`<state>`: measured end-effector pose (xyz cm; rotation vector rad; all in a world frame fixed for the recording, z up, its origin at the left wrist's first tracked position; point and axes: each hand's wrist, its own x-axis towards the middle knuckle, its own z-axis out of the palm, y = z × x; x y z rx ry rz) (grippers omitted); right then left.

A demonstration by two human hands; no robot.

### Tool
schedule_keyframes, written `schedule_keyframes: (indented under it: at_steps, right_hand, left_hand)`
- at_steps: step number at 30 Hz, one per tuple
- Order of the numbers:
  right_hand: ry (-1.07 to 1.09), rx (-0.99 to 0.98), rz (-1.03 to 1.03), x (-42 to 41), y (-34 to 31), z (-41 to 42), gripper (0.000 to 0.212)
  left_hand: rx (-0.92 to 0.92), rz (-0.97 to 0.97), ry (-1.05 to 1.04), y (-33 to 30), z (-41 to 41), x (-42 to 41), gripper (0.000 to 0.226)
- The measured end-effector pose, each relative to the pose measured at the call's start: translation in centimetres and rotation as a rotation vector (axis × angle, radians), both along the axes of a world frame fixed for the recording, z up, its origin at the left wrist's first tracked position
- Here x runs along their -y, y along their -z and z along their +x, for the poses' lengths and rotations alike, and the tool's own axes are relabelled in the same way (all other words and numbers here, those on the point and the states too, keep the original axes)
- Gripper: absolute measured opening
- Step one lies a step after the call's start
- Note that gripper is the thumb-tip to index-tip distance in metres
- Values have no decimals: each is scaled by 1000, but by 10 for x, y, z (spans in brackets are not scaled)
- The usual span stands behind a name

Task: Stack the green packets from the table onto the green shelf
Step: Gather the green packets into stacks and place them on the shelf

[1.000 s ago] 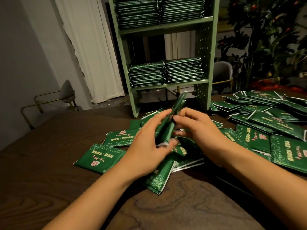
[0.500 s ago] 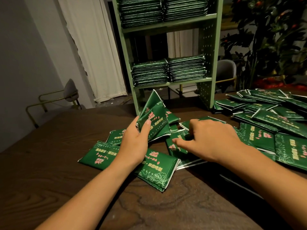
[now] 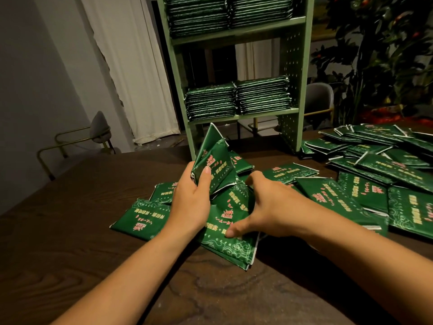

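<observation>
My left hand (image 3: 191, 202) grips a small bunch of green packets (image 3: 215, 163), tilted upright above the table, thumb across their printed face. My right hand (image 3: 269, 207) grasps another green packet (image 3: 230, 245) lying at the near edge of the pile, thumb on its top and fingers curled over its far side. More green packets (image 3: 140, 216) lie loose on the dark wooden table (image 3: 70, 266). The green shelf (image 3: 290, 90) stands at the table's far side, with neat stacks of packets (image 3: 236, 99) on its lower board and on the board above.
A large spread of green packets (image 3: 384, 174) covers the table's right side. A grey chair with a brass frame (image 3: 93, 134) stands left beyond the table, another chair (image 3: 318, 102) behind the shelf. A leafy plant (image 3: 379, 55) fills the back right.
My left hand has kept the bunch, now turned face-on. My right hand left that bunch, dropped to the pile and took hold of a flat packet nearer me.
</observation>
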<state>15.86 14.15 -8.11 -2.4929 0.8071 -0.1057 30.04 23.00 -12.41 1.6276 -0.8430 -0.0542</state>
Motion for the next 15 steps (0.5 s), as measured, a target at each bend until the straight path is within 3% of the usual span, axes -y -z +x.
schedule_keyframes:
  at_steps: [4, 12, 15]
  right_hand:
    - [-78, 47, 136, 9, -4, -6, 107]
    - [-214, 251, 572, 34, -6, -17, 29]
    - [-76, 519, 727, 38, -6, -14, 24]
  left_hand:
    - [-41, -23, -50, -1, 5, -2, 17]
    - [-210, -41, -84, -6, 14, -5, 21]
    - [-283, -72, -27, -5, 14, -5, 21]
